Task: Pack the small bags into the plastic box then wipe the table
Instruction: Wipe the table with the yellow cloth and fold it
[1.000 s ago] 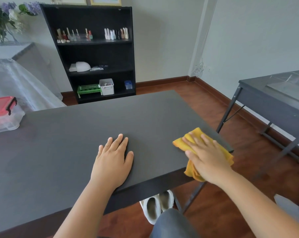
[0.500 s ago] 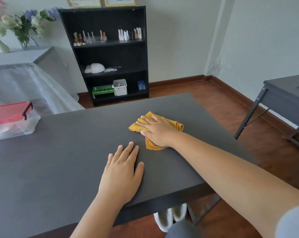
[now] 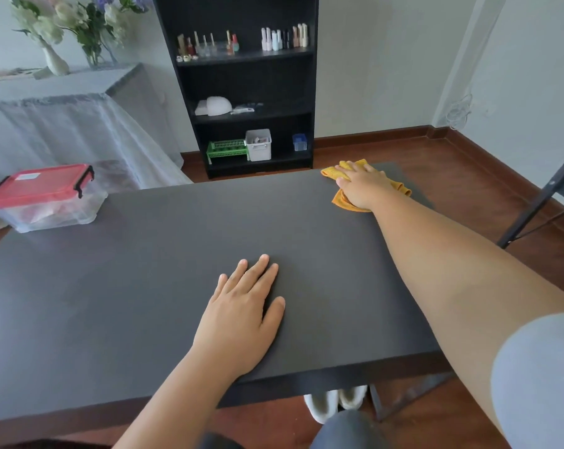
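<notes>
The dark table [image 3: 164, 260] fills the room in front of the person, its long axis running left to right, and nearly all of its top lies bare. At the far left corner sits the plastic box [image 3: 45, 202], red lid latched down, with pale shapes showing through its clear wall — packing looks finished, so wiping is the step in hand. The yellow cloth [image 3: 364, 184] lies at the opposite end, at the far right corner, touching the back edge. The right hand [image 3: 363, 186] is stretched out flat on top of it, fingers spread, pressing it to the surface. The left hand [image 3: 241, 306] rests palm down near the front edge, fingers loosely apart, holding nothing — a brace, I'd say. The unwiped stretch runs leftward from the cloth towards the box, so the next pass likely sweeps that way along the table's length.
</notes>
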`<state>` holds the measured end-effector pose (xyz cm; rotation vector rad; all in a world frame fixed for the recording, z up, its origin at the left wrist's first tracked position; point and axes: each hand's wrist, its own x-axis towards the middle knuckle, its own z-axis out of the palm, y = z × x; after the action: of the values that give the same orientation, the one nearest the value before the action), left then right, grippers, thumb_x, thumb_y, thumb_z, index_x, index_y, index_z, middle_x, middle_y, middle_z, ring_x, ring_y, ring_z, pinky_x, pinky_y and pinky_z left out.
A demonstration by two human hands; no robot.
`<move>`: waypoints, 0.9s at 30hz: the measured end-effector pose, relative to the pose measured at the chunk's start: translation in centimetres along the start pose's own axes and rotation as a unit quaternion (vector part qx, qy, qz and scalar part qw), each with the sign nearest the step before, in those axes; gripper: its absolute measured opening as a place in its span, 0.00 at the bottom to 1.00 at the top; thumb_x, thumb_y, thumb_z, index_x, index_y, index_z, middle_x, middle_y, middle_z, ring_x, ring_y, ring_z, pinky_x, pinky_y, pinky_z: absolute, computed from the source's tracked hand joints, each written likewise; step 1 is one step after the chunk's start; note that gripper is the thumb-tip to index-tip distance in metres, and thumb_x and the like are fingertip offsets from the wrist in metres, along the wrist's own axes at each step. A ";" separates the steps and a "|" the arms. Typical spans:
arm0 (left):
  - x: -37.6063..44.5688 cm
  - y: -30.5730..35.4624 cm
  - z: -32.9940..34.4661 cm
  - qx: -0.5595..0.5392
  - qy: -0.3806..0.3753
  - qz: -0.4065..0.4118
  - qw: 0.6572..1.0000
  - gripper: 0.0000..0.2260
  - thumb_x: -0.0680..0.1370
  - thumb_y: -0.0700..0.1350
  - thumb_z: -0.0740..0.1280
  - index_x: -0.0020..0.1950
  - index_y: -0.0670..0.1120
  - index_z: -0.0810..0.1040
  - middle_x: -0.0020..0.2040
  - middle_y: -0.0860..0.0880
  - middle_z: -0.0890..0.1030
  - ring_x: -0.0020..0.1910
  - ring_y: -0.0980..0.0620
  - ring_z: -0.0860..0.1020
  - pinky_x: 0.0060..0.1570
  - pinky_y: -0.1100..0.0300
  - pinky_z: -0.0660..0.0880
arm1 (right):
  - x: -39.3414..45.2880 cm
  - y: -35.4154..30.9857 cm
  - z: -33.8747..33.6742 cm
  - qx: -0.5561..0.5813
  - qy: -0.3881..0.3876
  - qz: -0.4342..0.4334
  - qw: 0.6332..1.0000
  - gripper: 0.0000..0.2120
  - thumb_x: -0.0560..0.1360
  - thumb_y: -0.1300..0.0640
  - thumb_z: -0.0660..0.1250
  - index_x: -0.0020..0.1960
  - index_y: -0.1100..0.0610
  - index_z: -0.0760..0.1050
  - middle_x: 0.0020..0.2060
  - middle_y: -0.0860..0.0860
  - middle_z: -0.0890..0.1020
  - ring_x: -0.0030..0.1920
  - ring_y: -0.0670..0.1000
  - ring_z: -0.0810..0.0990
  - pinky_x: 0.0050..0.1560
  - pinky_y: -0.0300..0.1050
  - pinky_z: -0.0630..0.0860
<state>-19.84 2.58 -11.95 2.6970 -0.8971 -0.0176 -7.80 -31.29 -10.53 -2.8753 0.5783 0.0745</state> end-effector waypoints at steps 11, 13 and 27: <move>-0.1 0.1 -0.2 -0.013 -0.004 0.001 1.000 0.25 0.80 0.58 0.48 0.77 0.56 0.54 0.78 0.60 0.50 0.77 0.54 0.46 0.73 0.55 0.42 | -2.4 4.8 -0.2 0.009 0.027 0.116 0.993 0.25 0.80 0.44 0.41 0.77 0.41 0.48 0.78 0.45 0.50 0.77 0.56 0.48 0.73 0.62 0.46; -0.1 0.1 -0.2 -0.011 -0.005 0.004 1.000 0.26 0.80 0.58 0.48 0.77 0.56 0.54 0.78 0.60 0.50 0.77 0.54 0.46 0.73 0.55 0.42 | -4.5 5.0 0.1 0.012 0.026 0.107 0.994 0.25 0.80 0.44 0.41 0.77 0.40 0.48 0.78 0.45 0.49 0.77 0.56 0.48 0.73 0.63 0.46; 0.2 0.2 -0.1 0.003 -0.003 0.017 1.000 0.25 0.80 0.56 0.51 0.77 0.51 0.58 0.78 0.54 0.55 0.76 0.48 0.51 0.73 0.49 0.50 | -22.5 5.0 2.4 -0.025 0.016 0.089 0.996 0.23 0.77 0.37 0.40 0.72 0.28 0.44 0.78 0.45 0.46 0.77 0.57 0.44 0.70 0.67 0.44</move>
<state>-19.78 2.35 -11.83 2.6881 -0.9466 -0.0171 -30.48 -26.82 -11.77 -2.8716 0.8491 0.0701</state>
